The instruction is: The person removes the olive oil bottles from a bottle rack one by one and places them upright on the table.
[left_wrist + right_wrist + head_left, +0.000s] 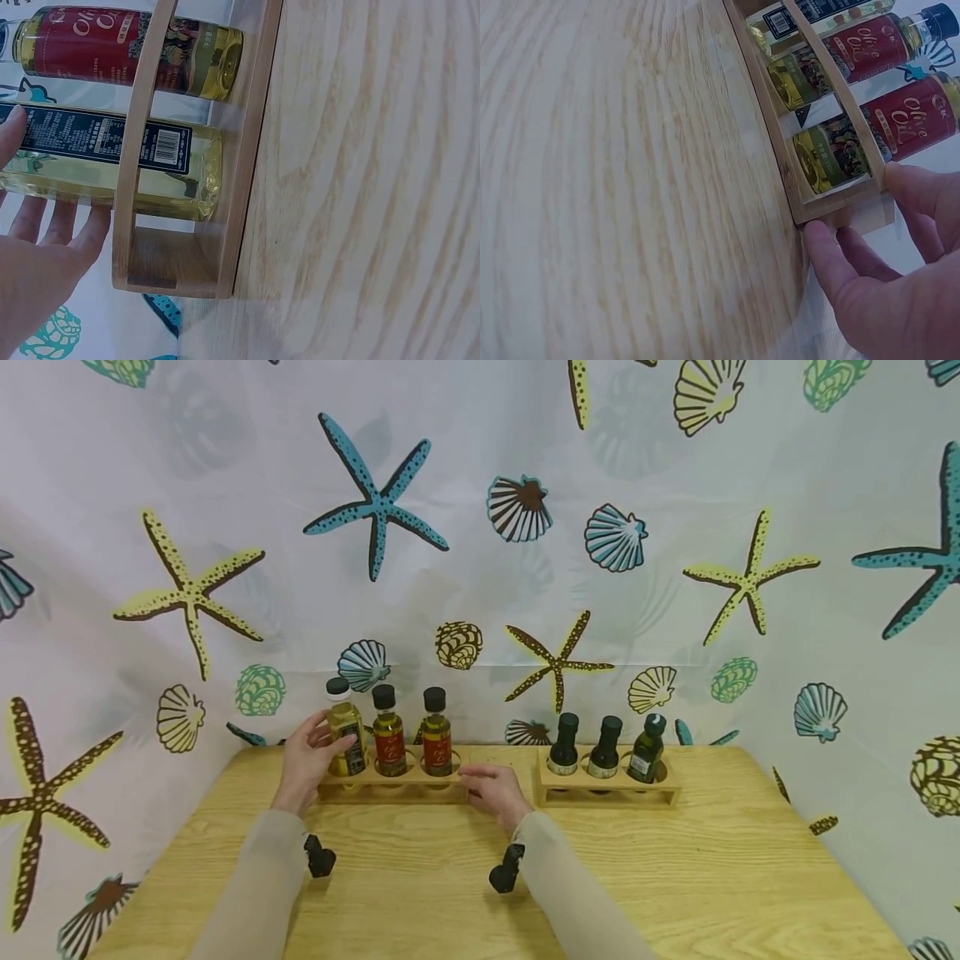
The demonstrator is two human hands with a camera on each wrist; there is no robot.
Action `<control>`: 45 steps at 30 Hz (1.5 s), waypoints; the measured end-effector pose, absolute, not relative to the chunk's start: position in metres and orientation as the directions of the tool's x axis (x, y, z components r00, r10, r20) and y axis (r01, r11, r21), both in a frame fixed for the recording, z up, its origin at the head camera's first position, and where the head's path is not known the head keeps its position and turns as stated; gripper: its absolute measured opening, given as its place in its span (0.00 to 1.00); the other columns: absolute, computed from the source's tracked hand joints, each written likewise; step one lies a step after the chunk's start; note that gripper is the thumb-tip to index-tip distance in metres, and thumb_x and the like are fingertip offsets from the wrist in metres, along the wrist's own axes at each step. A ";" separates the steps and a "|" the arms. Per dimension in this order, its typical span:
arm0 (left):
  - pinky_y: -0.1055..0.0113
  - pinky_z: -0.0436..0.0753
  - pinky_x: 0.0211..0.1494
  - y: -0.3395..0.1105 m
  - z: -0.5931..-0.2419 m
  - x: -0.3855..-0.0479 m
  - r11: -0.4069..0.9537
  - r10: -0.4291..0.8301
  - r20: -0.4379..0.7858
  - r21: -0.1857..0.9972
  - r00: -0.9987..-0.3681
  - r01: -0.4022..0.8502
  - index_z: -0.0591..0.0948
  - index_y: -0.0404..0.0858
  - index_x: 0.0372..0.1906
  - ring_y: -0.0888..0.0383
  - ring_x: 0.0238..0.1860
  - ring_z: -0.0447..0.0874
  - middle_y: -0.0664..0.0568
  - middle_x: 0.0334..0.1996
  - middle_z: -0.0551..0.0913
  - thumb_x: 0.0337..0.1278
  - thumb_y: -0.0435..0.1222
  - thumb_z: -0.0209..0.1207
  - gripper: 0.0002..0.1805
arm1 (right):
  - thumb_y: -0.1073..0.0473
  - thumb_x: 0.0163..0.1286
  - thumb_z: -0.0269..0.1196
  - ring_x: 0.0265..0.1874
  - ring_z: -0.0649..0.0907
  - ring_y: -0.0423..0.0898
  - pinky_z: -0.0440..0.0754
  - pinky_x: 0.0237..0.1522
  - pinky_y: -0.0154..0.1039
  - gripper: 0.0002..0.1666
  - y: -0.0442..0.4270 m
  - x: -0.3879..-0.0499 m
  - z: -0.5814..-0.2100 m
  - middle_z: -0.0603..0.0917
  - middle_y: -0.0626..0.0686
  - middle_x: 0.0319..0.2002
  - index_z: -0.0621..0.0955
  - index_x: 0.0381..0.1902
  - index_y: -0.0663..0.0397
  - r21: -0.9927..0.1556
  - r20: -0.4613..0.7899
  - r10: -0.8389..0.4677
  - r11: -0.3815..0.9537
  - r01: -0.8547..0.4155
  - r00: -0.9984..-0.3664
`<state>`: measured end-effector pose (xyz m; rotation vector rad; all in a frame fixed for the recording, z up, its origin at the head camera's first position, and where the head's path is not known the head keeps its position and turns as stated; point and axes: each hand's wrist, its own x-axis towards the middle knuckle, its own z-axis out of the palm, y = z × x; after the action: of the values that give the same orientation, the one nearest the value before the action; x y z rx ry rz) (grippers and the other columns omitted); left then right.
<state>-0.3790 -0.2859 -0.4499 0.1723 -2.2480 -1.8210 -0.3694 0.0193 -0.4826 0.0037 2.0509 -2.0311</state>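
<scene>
In the left compartment of a wooden rack [393, 793] stands a yellow oil bottle with a dark label [347, 739], tilted slightly. My left hand [306, 760] holds it, thumb on the front and fingers behind; the left wrist view shows the bottle [202, 161] inside the rack [127, 187]. Two red-labelled oil bottles [390, 743] [437, 743] fill the other compartments. At the rack's right end, my right hand [495, 792] grips the end panel; in the right wrist view the thumb and fingers of the hand [900, 277] touch the rack's corner [855, 210].
To the right, a second wooden rack [607, 787] holds three small dark bottles [564, 745] with black caps. Both racks stand at the back of the wooden table [405, 877], before a patterned curtain [465, 577] with starfish and shells.
</scene>
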 end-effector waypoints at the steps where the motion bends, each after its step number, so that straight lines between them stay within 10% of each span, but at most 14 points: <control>1: 0.42 0.65 0.70 -0.286 -0.451 -0.379 0.212 -0.244 0.113 0.975 -0.963 0.061 0.56 0.48 0.78 0.42 0.70 0.64 0.39 0.72 0.65 0.60 0.44 0.66 0.45 | 0.61 0.72 0.61 0.61 0.78 0.57 0.78 0.60 0.52 0.18 0.019 -0.367 -0.480 0.77 0.59 0.63 0.82 0.57 0.59 -0.983 -0.183 -0.175 0.025 0.181 -0.967; 45: 0.49 0.69 0.70 -0.285 -0.440 -0.369 0.199 -0.280 0.190 0.970 -0.941 0.137 0.57 0.49 0.78 0.45 0.71 0.64 0.44 0.74 0.62 0.59 0.45 0.67 0.45 | 0.61 0.71 0.61 0.57 0.82 0.51 0.83 0.54 0.47 0.15 0.016 -0.375 -0.493 0.81 0.55 0.59 0.85 0.54 0.53 -0.989 -0.145 -0.147 0.037 0.141 -0.978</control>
<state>-0.3689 -0.2853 -0.4397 0.1339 -2.1551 -1.7980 -0.3750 0.0163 -0.4934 -0.0057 2.1014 -2.0469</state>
